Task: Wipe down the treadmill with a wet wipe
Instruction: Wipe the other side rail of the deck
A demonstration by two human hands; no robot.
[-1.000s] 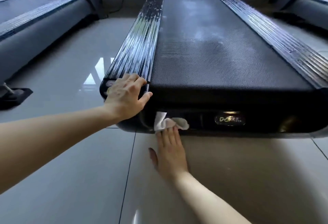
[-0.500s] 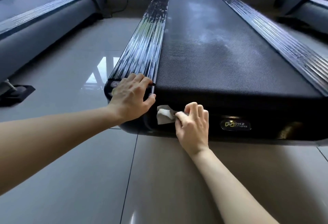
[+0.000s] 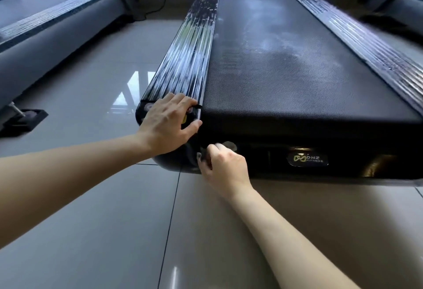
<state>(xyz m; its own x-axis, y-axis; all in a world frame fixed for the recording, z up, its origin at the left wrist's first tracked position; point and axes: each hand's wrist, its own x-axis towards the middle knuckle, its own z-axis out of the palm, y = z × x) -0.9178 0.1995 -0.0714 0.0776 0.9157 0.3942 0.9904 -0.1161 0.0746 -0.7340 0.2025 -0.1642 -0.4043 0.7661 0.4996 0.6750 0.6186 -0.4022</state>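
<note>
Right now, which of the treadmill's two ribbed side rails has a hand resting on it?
The glossy black left-hand rail; the left hand rests on its near end. The right-hand rail is untouched.

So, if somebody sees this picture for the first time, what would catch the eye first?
Probably the big black treadmill that fills the upper middle, with shiny ribbed side rails and pale smears on its belt. Next come the two bare arms reaching in from below: the left hand lies flat on the near left corner, and the right hand presses a crumpled wipe against the dark end panel, left of the gold logo.
</note>
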